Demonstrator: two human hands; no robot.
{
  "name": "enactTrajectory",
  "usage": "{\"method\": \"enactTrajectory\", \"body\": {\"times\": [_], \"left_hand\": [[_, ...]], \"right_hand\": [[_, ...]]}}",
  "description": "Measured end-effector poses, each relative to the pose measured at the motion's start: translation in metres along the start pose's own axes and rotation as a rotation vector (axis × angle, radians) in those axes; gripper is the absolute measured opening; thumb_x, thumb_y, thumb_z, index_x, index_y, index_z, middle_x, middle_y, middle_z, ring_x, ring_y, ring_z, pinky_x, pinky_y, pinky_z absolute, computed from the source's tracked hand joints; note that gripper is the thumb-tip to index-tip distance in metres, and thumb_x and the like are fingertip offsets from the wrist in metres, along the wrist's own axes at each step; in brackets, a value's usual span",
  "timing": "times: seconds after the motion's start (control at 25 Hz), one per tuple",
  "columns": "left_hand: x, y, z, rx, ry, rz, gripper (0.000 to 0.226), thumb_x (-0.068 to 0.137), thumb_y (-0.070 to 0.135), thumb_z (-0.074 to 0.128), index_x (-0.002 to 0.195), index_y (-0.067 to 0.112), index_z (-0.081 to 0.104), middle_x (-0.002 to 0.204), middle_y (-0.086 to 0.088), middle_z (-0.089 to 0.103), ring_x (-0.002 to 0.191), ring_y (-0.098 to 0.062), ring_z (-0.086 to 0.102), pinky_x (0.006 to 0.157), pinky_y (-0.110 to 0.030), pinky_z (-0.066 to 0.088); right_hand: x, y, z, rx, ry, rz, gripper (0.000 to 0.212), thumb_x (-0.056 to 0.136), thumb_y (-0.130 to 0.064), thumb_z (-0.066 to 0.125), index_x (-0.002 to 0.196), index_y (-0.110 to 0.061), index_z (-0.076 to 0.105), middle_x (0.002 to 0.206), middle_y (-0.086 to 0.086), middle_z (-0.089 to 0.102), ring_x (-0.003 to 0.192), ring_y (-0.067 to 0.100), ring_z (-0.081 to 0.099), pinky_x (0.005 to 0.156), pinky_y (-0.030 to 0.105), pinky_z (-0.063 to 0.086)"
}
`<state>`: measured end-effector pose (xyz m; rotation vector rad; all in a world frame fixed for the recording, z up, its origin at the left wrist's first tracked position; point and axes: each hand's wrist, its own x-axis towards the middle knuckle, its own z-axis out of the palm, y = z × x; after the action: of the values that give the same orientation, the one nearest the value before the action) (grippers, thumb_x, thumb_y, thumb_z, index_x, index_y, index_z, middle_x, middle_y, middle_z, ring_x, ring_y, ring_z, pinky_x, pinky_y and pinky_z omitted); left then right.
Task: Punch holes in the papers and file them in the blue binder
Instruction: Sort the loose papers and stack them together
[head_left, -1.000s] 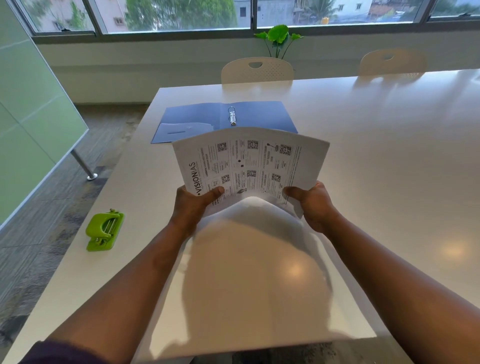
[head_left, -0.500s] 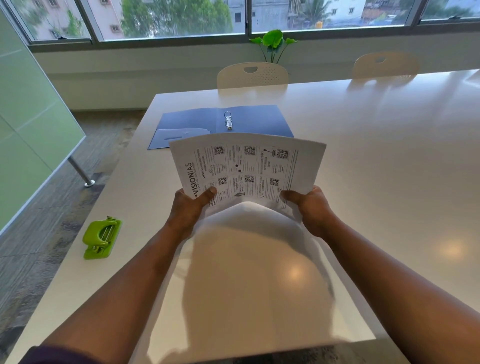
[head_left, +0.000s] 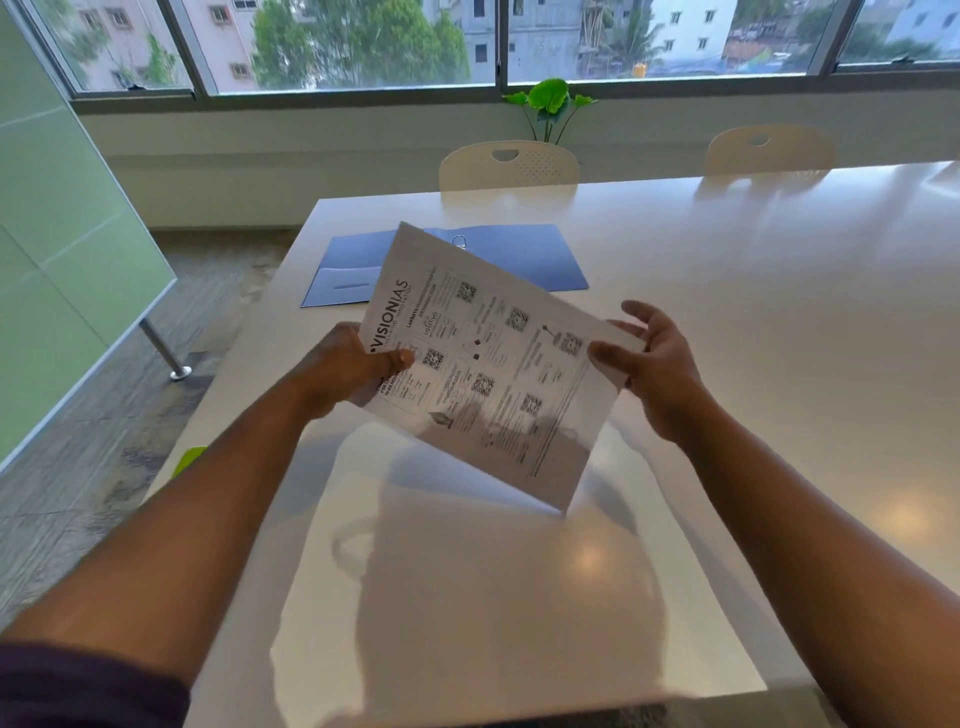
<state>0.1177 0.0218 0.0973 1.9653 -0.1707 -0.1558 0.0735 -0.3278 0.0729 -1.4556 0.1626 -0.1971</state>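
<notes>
The white printed paper sheets (head_left: 488, 364) hang in the air above the glossy white table (head_left: 779, 322), long axis slanting from far-left down to near-right; how many sheets are in the stack I cannot tell. The left hand (head_left: 337, 371) pinches the left edge, thumb on top. The right hand (head_left: 652, 364) has its fingers spread, barely touching the right corner. One open blue ring binder (head_left: 519, 254) lies flat beyond. One green hole punch (head_left: 188, 460) peeks out left, nearer the left hand

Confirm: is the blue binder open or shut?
Open. The binder lies spread flat on the table, both covers showing, its ring exposed at the spine.
</notes>
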Motion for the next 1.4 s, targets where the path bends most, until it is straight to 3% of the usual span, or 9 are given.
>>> {"method": "enactTrajectory", "body": {"times": [0.16, 0.24, 0.4, 0.56, 0.68, 0.8, 0.92, 1.04, 1.4], "left_hand": [[0.003, 0.028, -0.005, 0.213, -0.149, 0.039, 0.018, 0.087, 0.014, 0.079, 0.099, 0.026, 0.072, 0.097, 0.007, 0.079, 0.085, -0.02, 0.077, 0.069, -0.029, 0.063], [0.007, 0.04, 0.0, 0.317, -0.181, 0.037, 0.02, 0.087, 0.014, 0.08, 0.098, 0.026, 0.07, 0.102, 0.004, 0.077, 0.086, -0.022, 0.076, 0.076, -0.035, 0.064], [0.012, 0.056, 0.01, 0.432, -0.245, 0.007, 0.019, 0.085, 0.014, 0.081, 0.098, 0.023, 0.071, 0.102, 0.004, 0.077, 0.089, -0.022, 0.075, 0.082, -0.039, 0.062], [0.012, 0.061, 0.013, 0.517, -0.101, 0.108, 0.018, 0.086, 0.025, 0.081, 0.099, 0.017, 0.073, 0.091, 0.009, 0.073, 0.084, -0.017, 0.071, 0.067, -0.026, 0.054], [0.015, 0.054, 0.007, 0.098, 0.202, 0.103, 0.047, 0.077, 0.04, 0.086, 0.113, 0.016, 0.066, 0.097, 0.005, 0.074, 0.089, -0.015, 0.069, 0.076, -0.032, 0.052], [0.013, 0.043, 0.013, -0.545, 0.049, -0.046, 0.084, 0.072, 0.032, 0.088, 0.141, 0.015, 0.042, 0.12, -0.004, 0.074, 0.111, -0.027, 0.071, 0.097, -0.048, 0.053], [0.0, 0.042, 0.045, -0.608, -0.078, 0.014, 0.045, 0.088, 0.009, 0.072, 0.129, 0.009, 0.053, 0.121, -0.01, 0.074, 0.112, -0.03, 0.071, 0.086, -0.046, 0.061], [-0.004, 0.036, 0.056, -0.627, 0.012, 0.079, 0.028, 0.093, 0.006, 0.068, 0.119, 0.014, 0.064, 0.119, -0.007, 0.075, 0.11, -0.032, 0.071, 0.084, -0.047, 0.061], [-0.008, 0.019, 0.062, -0.489, 0.052, 0.12, 0.034, 0.087, 0.015, 0.076, 0.12, 0.02, 0.068, 0.121, -0.006, 0.075, 0.113, -0.031, 0.07, 0.097, -0.057, 0.055]], "right_hand": [[0.003, -0.026, 0.003, -0.603, -0.2, -0.057, 0.04, 0.076, -0.014, 0.087, 0.111, -0.021, 0.069, 0.106, 0.0, 0.075, 0.09, 0.019, 0.074, 0.084, 0.041, 0.062], [0.002, -0.029, 0.011, -0.728, -0.326, -0.032, 0.026, 0.078, -0.016, 0.085, 0.101, -0.02, 0.075, 0.097, -0.002, 0.079, 0.086, 0.021, 0.076, 0.086, 0.045, 0.062], [0.0, -0.016, 0.023, -0.499, -0.479, 0.099, 0.026, 0.089, -0.011, 0.075, 0.116, -0.01, 0.074, 0.11, 0.006, 0.078, 0.102, 0.031, 0.074, 0.095, 0.049, 0.058], [-0.006, -0.01, 0.025, -0.298, -0.475, 0.115, 0.029, 0.095, -0.002, 0.064, 0.124, 0.002, 0.067, 0.123, 0.016, 0.072, 0.11, 0.032, 0.071, 0.098, 0.045, 0.057], [-0.008, -0.016, 0.019, -0.119, -0.404, 0.114, 0.028, 0.096, 0.003, 0.058, 0.123, 0.007, 0.064, 0.123, 0.024, 0.07, 0.111, 0.041, 0.069, 0.093, 0.052, 0.057], [-0.01, -0.022, 0.019, 0.024, -0.335, 0.074, 0.022, 0.097, 0.002, 0.057, 0.117, 0.001, 0.066, 0.12, 0.023, 0.071, 0.106, 0.041, 0.071, 0.086, 0.052, 0.061], [-0.009, -0.021, 0.027, 0.059, -0.288, -0.038, 0.02, 0.098, -0.002, 0.059, 0.114, -0.007, 0.07, 0.119, 0.02, 0.073, 0.106, 0.041, 0.071, 0.088, 0.055, 0.06], [-0.011, -0.02, 0.033, 0.087, -0.279, -0.112, 0.02, 0.098, -0.002, 0.058, 0.112, -0.01, 0.071, 0.115, 0.015, 0.075, 0.103, 0.038, 0.073, 0.084, 0.051, 0.061], [-0.018, -0.011, 0.044, 0.022, -0.244, -0.161, 0.019, 0.098, -0.004, 0.061, 0.113, -0.008, 0.071, 0.111, 0.012, 0.077, 0.098, 0.035, 0.075, 0.082, 0.047, 0.063]]}}
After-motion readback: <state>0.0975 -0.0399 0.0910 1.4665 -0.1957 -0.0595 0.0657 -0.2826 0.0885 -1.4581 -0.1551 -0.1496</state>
